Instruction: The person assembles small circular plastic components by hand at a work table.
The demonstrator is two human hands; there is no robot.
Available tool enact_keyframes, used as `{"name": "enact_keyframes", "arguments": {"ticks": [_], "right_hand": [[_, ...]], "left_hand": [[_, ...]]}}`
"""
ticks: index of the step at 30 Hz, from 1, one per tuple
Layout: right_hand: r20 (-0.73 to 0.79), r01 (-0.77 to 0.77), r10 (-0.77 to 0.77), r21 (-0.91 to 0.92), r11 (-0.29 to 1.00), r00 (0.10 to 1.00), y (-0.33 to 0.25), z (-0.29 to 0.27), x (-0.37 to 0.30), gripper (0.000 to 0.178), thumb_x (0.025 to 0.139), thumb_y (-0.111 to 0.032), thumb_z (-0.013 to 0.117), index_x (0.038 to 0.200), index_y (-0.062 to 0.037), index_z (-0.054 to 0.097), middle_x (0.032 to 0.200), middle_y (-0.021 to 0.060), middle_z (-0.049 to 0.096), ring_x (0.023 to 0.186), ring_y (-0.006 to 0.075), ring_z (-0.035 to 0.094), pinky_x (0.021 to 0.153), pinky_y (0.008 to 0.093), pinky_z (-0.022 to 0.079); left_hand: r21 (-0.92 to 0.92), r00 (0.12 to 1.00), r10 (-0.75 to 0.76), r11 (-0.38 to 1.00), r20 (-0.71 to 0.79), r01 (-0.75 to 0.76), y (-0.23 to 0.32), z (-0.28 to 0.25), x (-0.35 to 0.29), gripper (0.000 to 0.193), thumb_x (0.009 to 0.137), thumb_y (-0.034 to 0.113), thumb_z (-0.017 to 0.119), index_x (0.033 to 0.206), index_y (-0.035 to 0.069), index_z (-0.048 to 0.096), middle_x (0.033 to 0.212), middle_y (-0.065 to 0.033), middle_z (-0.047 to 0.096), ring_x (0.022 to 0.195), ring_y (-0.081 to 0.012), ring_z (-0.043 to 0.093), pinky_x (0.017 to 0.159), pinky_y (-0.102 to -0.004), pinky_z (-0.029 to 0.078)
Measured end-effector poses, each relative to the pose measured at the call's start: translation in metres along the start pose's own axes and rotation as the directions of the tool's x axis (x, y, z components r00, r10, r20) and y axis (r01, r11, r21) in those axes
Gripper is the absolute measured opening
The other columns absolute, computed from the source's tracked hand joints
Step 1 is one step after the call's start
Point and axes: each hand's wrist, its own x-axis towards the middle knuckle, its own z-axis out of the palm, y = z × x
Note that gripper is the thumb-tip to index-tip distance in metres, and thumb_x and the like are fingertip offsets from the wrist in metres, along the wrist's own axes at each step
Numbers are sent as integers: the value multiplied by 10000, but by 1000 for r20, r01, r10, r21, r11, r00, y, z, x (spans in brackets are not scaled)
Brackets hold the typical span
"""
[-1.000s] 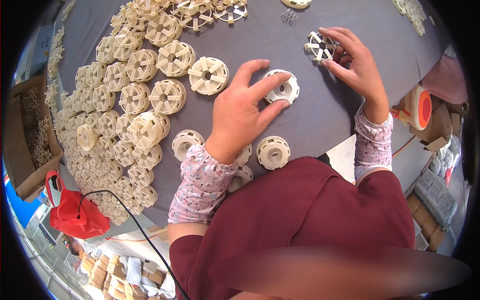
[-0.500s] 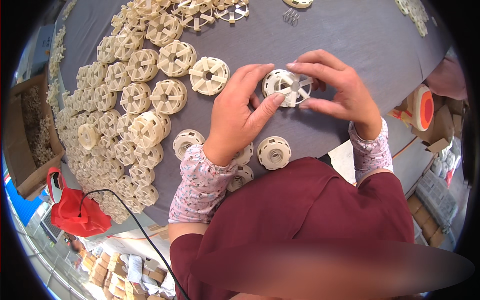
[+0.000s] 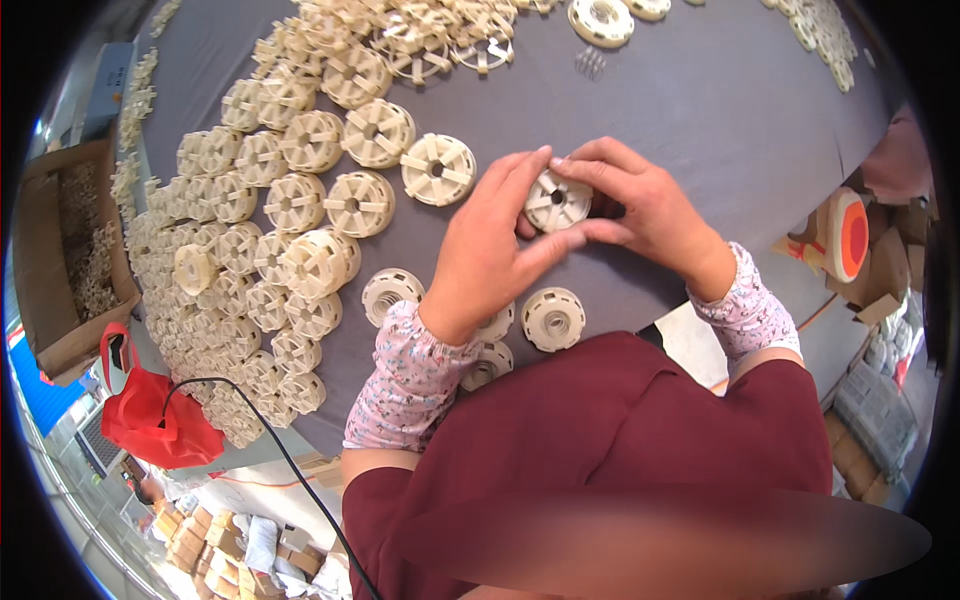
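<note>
Between my two hands is a cream-white round plastic part with a slotted rim, broad spokes and a dark centre hole. My left hand grips its left side, with the thumb along the near edge. My right hand closes on the far and right side, covering much of that rim. Close to my body lie several round bases with coil springs in them, among them one base in the open and another base beside my left wrist. My left forearm partly hides others. A single finished-looking spoked disc lies left of my left hand.
Many assembled spoked discs cover the left of the grey-covered table. Loose spoked rings are heaped at the far side. Beyond my hands are a loose spring and a round base. A red bag hangs at the left edge.
Half a second ago the spoked ring and the base sat offset in my hands; now they look like one stacked part. My fingers have closed in around it. The whole view has shifted slightly.
</note>
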Motion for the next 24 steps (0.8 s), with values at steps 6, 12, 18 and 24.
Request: {"name": "enact_keyframes", "arguments": {"ticks": [6, 12, 18, 24], "right_hand": [[5, 161, -161, -20, 987, 987, 28, -15, 70, 518, 893, -98, 805, 1401, -94, 702, 1408, 97, 660, 754, 135, 649, 708, 311, 569], [-337, 31, -133, -290, 956, 932, 62, -21, 183, 504, 851, -289, 865, 1244, -20, 704, 1238, 223, 694, 1182, 438, 659, 1014, 478, 551], [-14, 70, -84, -422, 904, 996, 23, -39, 121, 620, 822, -328, 899, 1316, -20, 686, 1217, 221, 696, 1148, 407, 684, 984, 465, 563], [-136, -36, 7, -213, 976, 991, 27, -39, 40, 591, 811, -318, 942, 1314, -103, 720, 1157, 42, 683, 727, 157, 608, 679, 326, 536]], "left_hand": [[359, 988, -11, 931, -154, 66, 3, -36, -15, 642, 858, 83, 865, 1466, 43, 661, 1232, -104, 745, 689, -140, 627, 650, -294, 532], [397, 970, -37, 908, -239, 132, 42, -60, -22, 539, 876, 60, 850, 1388, 25, 684, 1283, -142, 732, 899, -254, 735, 793, -357, 596], [304, 915, -13, 941, -404, 148, 57, -80, -113, 484, 850, 79, 899, 1311, 39, 759, 1228, -129, 747, 804, -171, 703, 697, -304, 570], [460, 931, 195, 887, -310, -33, 21, -6, -184, 695, 760, 289, 985, 1354, 43, 721, 1353, -147, 693, 1190, -360, 658, 1015, -482, 546]]}}
